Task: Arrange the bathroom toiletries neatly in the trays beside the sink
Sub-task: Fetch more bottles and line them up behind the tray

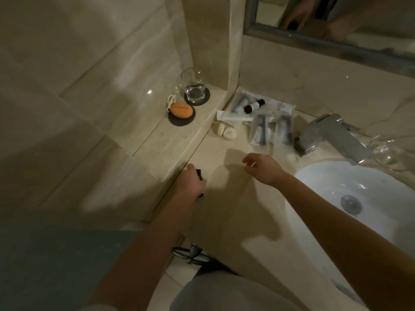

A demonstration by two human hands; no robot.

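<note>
The left hand (190,184) grips a small dark item (199,171) at the worktop's (224,212) left edge, while the right hand (263,169) hovers nearby, fingers relaxed and empty.

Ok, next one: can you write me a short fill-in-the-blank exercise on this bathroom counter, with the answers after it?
1. The orange soap sits on the ledge next to a drinking ____.
2. The left hand grips a small dark object, while the right hand holds ____.
3. The small bottle on the packets lies on its ____.
4. The faucet reaches out over the white ____.

Answers: glass; nothing; side; sink.
</note>
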